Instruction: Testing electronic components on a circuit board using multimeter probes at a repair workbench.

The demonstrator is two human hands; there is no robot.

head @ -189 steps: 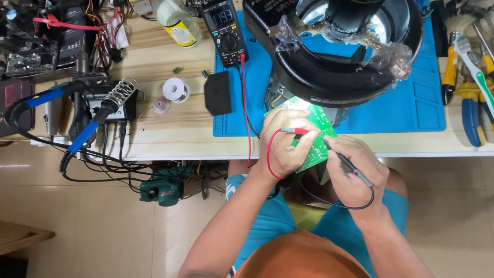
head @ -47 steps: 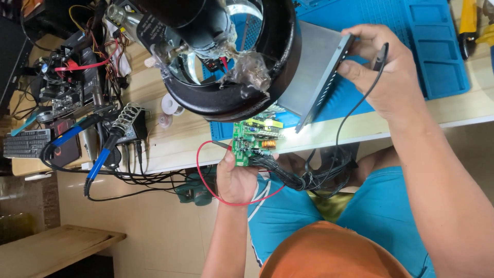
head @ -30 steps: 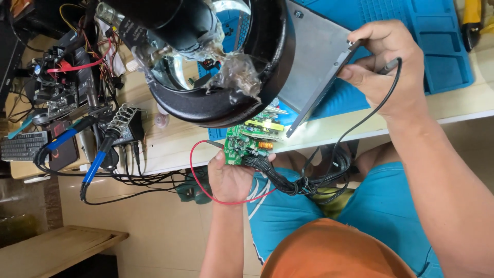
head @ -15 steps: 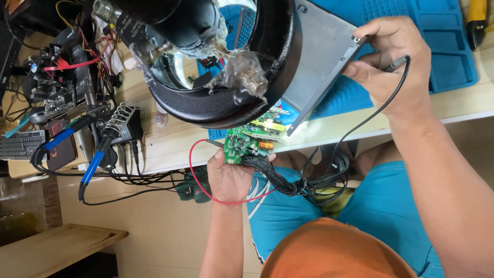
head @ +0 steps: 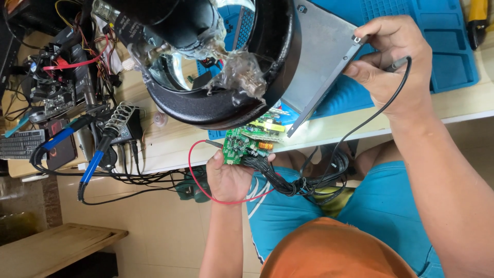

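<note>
The floor [head: 128, 206] is covered with large beige tiles, smooth and a little glossy, with thin dark joints between them. At the lower left stands a low piece of light wooden furniture [head: 56, 247] with a flat top, and its side is in shadow. The light wooden desk [head: 170, 144] has a pale front edge that runs across the view above the floor. On the right part of the desk lies a blue rubber work mat [head: 442, 56] with small moulded compartments. Bright light falls on the desk edge near the middle, while the far left corner stays dim.
</note>
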